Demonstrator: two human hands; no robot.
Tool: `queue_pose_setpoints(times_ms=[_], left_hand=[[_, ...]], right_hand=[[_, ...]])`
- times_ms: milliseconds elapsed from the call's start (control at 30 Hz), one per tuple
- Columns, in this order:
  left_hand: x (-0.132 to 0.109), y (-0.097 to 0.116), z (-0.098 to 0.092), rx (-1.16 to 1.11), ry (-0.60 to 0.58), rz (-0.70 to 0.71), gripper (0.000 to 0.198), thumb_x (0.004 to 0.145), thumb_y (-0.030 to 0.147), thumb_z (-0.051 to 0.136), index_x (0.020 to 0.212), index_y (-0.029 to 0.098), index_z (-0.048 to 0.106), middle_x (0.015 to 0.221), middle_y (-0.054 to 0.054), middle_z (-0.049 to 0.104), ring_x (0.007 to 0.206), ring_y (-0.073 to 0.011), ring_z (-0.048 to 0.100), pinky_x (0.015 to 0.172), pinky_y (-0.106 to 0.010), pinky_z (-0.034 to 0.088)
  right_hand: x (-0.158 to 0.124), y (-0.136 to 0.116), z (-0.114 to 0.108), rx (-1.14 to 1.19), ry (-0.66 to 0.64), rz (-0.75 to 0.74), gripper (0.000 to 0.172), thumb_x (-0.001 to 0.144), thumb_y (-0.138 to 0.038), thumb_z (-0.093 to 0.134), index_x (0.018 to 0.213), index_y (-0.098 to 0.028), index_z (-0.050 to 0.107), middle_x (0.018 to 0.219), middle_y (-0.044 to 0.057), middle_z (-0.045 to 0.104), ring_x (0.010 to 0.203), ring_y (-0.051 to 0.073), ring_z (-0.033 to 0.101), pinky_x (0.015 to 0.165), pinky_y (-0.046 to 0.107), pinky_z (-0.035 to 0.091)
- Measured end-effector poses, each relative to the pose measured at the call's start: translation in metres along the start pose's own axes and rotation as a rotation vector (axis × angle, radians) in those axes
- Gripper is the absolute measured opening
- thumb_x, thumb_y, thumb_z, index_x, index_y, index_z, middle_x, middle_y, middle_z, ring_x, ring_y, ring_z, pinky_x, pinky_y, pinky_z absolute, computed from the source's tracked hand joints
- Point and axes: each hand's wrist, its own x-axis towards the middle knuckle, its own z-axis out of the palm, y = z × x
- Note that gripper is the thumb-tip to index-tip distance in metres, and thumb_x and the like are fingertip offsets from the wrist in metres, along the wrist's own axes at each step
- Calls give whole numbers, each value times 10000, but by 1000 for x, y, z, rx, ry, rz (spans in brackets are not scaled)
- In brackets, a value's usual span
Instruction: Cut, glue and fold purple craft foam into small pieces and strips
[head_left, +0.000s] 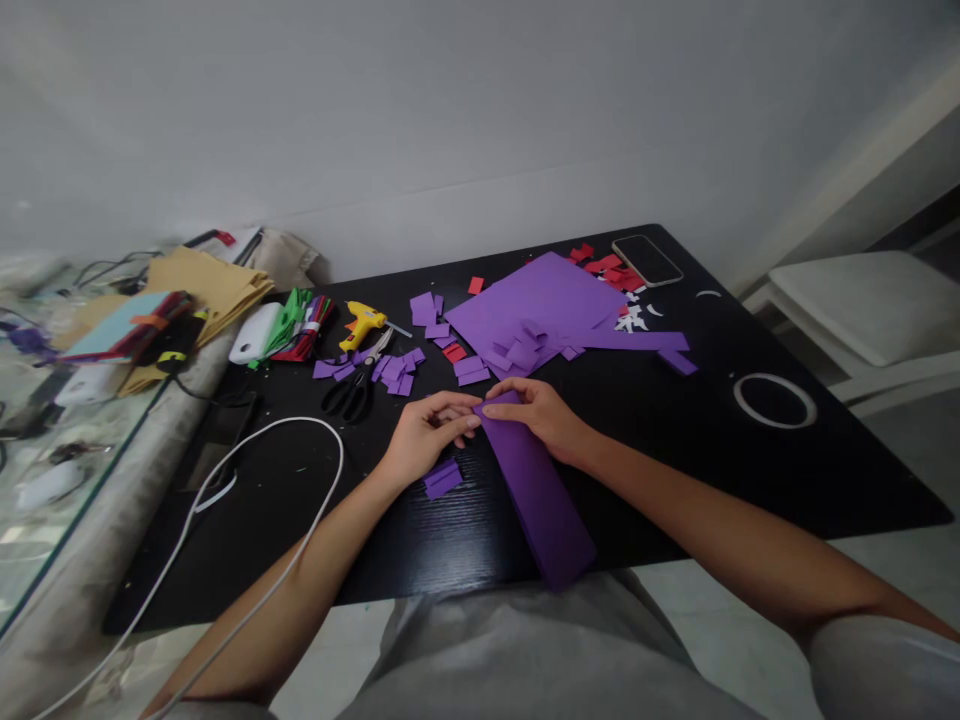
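Black wood-grain desk [750,480] takes up most of the view, w/ a big flat purple paper sheet [517,285] toward the back. Next biggest is the long purple paper strip [536,500], running from mid desk to the front edge, far end b/w both hands. R hand [541,412] is pinching that far end, thumb on top; L hand [433,428] is half curled w/ fingertips at the strip's upper L corner, tbh can't tell if it's gripping. Dark-screened phone [649,260] is back R, white ring [780,423] nearer R, yellow glue gun [362,325] + black-handled scissors [358,388] L of the sheet. Smallest: cut purple paper bits [401,382] by the scissors, red paper scraps [615,272] by the phone.
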Motion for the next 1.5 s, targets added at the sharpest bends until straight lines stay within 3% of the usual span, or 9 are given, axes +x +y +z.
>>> queue_pose_setpoints(times_ms=[1233,1500], left_hand=[[1,6,-2,8,-46,-17,390,790,396,795,1058,127,708,725,-40,702,630,-136,663,558,-228,558],[-1,5,2,109,-90,-100,414,893,545,625,788,146,584,560,32,559,412,-51,429,397,-160,322]], right_hand=[[-1,3,-1,-83,10,-95,306,616,-344,882,853,-214,738,785,-27,678,670,136,558,648,275,418],[-2,5,2,-112,-9,-125,345,607,-377,891,859,-209,727,802,-18,679,715,152,581,671,279,450]])
